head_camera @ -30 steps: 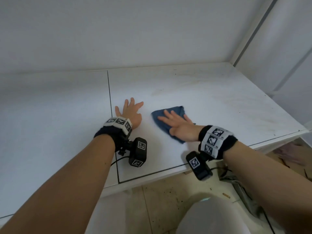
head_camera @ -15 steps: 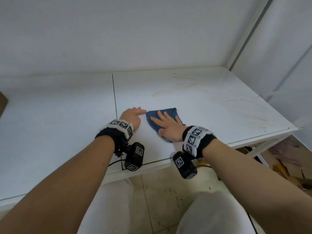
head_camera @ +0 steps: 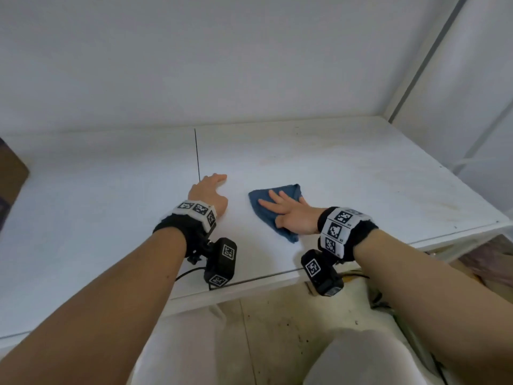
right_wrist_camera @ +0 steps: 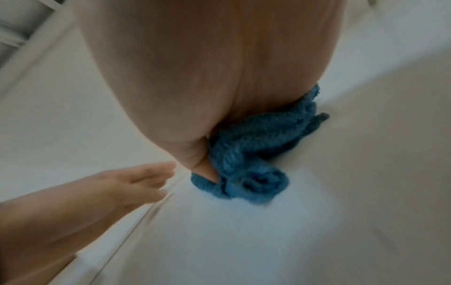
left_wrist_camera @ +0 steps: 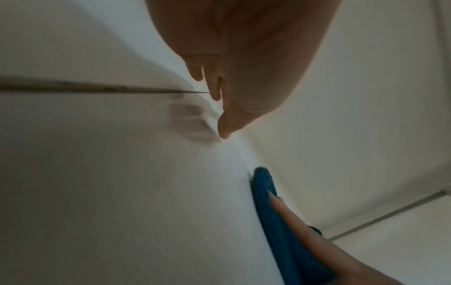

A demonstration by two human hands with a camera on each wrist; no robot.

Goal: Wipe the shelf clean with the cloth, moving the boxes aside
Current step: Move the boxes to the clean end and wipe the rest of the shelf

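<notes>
A blue cloth [head_camera: 266,211] lies bunched on the white shelf [head_camera: 347,176], near its front edge. My right hand [head_camera: 280,208] presses flat on the cloth with straight, spread fingers; the right wrist view shows the cloth [right_wrist_camera: 253,154] crumpled under the palm and thumb. My left hand [head_camera: 209,187] rests on the shelf beside the dark seam [head_camera: 197,154], fingers pointing right toward the cloth, a short gap apart. In the left wrist view the left fingers [left_wrist_camera: 214,84] hang loosely over the shelf and the cloth [left_wrist_camera: 268,202] shows lower right. One brown box [head_camera: 11,173] peeks in at the far left.
The back wall [head_camera: 222,65] rises behind the shelf and a side panel [head_camera: 458,93] closes it on the right. Faint brown stains [head_camera: 402,190] mark the right part of the shelf. Below the front edge lie a tiled floor [head_camera: 272,329] and clutter [head_camera: 477,262].
My right hand slid the cloth left toward my left hand, then back right, so a gap has opened between them. My left hand's fingers turned from forward to pointing right. A brown box came into view.
</notes>
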